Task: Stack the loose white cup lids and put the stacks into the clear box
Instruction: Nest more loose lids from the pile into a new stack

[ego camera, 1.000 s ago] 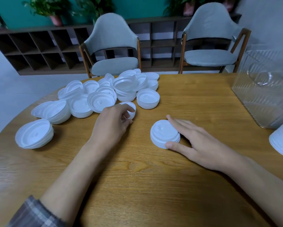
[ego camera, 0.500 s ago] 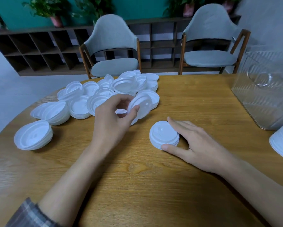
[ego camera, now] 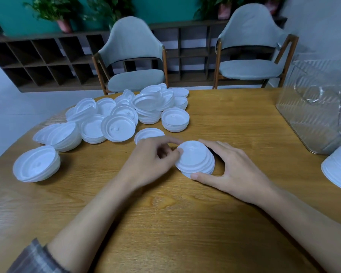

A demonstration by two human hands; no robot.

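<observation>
The left grip (ego camera: 151,160) pinches the left rim of the top lid (ego camera: 193,156) between thumb and forefinger, and the lid lies tilted on a short stack (ego camera: 210,167) at the middle of the table (ego camera: 185,223); the right grip (ego camera: 234,170) curls round that stack, thumb at its near edge, fingers behind. Just beyond the left knuckles lies a single lid (ego camera: 149,133), then the loose lids (ego camera: 118,117) in a heap (some nested). The clear box (ego camera: 311,119) stands well to the right
</observation>
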